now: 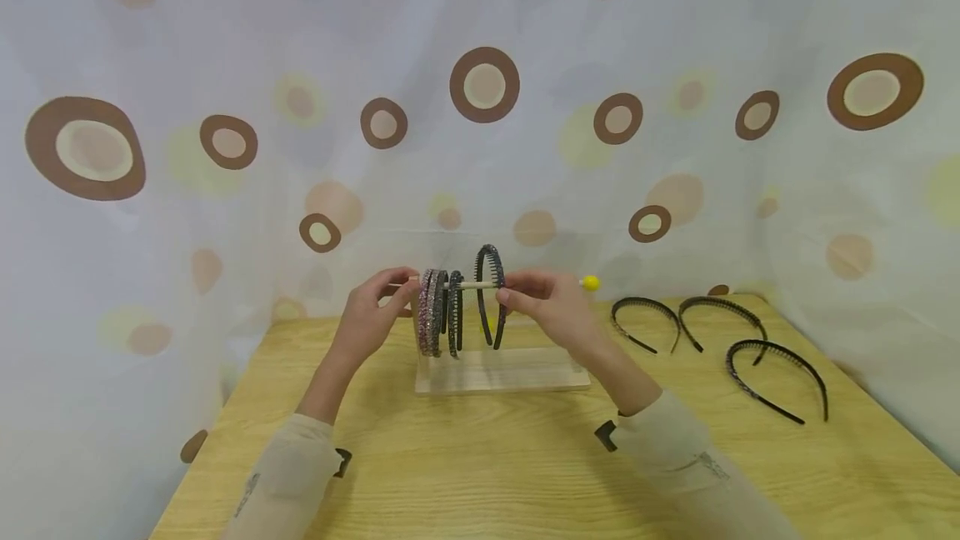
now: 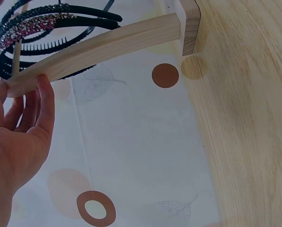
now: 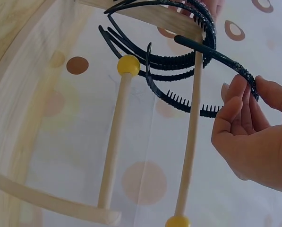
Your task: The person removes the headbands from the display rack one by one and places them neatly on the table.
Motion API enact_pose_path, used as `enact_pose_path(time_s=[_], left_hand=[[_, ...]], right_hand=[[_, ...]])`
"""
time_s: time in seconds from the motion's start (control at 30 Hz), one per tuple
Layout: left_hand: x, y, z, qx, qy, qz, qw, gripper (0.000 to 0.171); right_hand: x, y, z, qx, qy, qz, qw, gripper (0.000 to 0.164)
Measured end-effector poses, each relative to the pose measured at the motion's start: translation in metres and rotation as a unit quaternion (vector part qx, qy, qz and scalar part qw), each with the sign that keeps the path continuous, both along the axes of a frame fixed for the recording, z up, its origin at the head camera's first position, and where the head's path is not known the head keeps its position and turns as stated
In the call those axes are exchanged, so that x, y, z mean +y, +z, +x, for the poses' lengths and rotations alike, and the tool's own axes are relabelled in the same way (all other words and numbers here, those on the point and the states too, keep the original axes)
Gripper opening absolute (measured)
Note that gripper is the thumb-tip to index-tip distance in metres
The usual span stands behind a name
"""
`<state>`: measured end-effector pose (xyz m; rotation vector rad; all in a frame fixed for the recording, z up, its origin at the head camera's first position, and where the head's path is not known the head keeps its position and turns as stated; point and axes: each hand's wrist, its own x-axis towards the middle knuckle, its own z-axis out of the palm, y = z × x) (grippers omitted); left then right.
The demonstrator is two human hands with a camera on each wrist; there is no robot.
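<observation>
My left hand (image 1: 367, 322) holds the top of the left upright (image 2: 117, 43) of a wooden headband stand (image 1: 502, 375), thumb and fingers on either side of it. Between thumb and fingers, my right hand (image 1: 558, 311) pinches a dark, glittery, toothed headband (image 3: 228, 62). That headband encircles the stand's horizontal rod (image 1: 474, 284), apart from the others. Several headbands hang near the left upright, among them a pink-and-silver sparkly one (image 1: 426, 315) and a black toothed one (image 1: 454, 319). Parts of them overlap, so some are hidden.
Yellow balls cap the upper rod's right end (image 1: 591, 282) and a second rod (image 3: 128, 65). On the wooden table (image 1: 465, 465), three dark headbands lie at the right, one of them nearest me (image 1: 780, 348). A patterned curtain (image 1: 525, 165) stands behind.
</observation>
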<state>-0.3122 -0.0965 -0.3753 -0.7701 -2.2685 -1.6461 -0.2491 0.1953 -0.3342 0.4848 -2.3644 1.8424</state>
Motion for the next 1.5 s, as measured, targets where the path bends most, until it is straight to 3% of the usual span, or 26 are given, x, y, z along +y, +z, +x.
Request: enact_pose_path(time_s=[0.17, 0.33, 0.5, 0.67, 0.8, 1.07, 1.23, 1.5], left_hand=[[-0.002, 0.0, -0.001, -0.003, 0.007, -0.008, 0.9999, 0.039], [-0.005, 0.0, -0.002, -0.011, 0.007, -0.01, 0.9999, 0.037], [-0.005, 0.003, -0.001, -0.014, 0.003, -0.007, 0.9999, 0.036], [-0.003, 0.018, 0.015, -0.014, -0.003, -0.011, 0.9998, 0.033], [-0.004, 0.025, 0.024, -0.012, -0.005, -0.016, 0.9998, 0.033], [-0.016, 0.002, -0.006, -0.009, 0.006, -0.02, 0.9997, 0.036], [-0.02, -0.002, -0.012, -0.014, -0.002, -0.005, 0.9999, 0.039], [-0.026, -0.001, -0.016, -0.002, 0.0, -0.008, 1.0, 0.041]], right_hand=[[0.009, 0.009, 0.007, 0.024, -0.011, -0.007, 1.0, 0.035], [0.018, 0.016, 0.015, 0.04, -0.049, 0.0, 0.998, 0.038], [0.026, 0.016, 0.014, 0.101, -0.075, -0.008, 0.992, 0.031], [0.036, 0.012, 0.012, 0.171, -0.087, -0.037, 0.981, 0.02], [0.048, 0.013, 0.015, 0.2, -0.091, -0.052, 0.974, 0.02], [0.083, 0.011, 0.026, 0.206, -0.093, -0.044, 0.973, 0.022], [0.11, 0.002, 0.036, 0.187, -0.097, -0.06, 0.976, 0.023], [0.158, -0.013, 0.049, 0.162, -0.169, -0.075, 0.969, 0.026]])
